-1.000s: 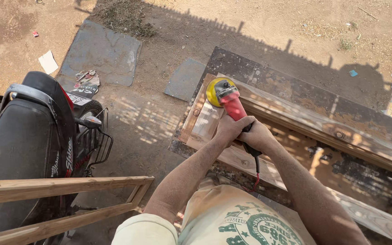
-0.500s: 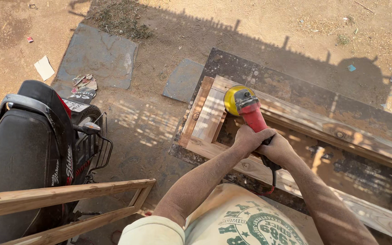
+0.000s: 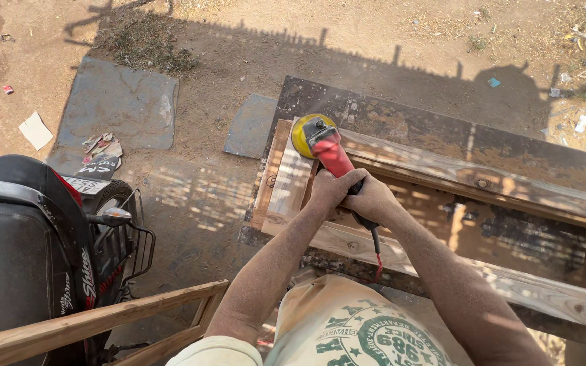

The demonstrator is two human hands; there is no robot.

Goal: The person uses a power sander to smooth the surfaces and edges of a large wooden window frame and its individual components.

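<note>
Both hands grip a red angle grinder [image 3: 330, 150] with a yellow sanding disc [image 3: 303, 133]. My left hand [image 3: 330, 190] wraps the red body from the left, and my right hand [image 3: 374, 202] holds the rear of the handle beside it. The disc rests on the left corner of a long wooden frame [image 3: 442, 173] lying on a dark board [image 3: 401, 112]. The tool's black and red cord [image 3: 376, 247] hangs down from under my right hand.
A black motorcycle [image 3: 28, 251] is parked at lower left, next to a second wooden frame [image 3: 96, 318] at the bottom edge. Flat grey slabs [image 3: 120, 102] and paper scraps lie on the dirt ground. Litter sits at the far right.
The grinder and both hands have shifted slightly left along the frame's corner. The view has also tilted, bringing more of the ground above the board into sight.
</note>
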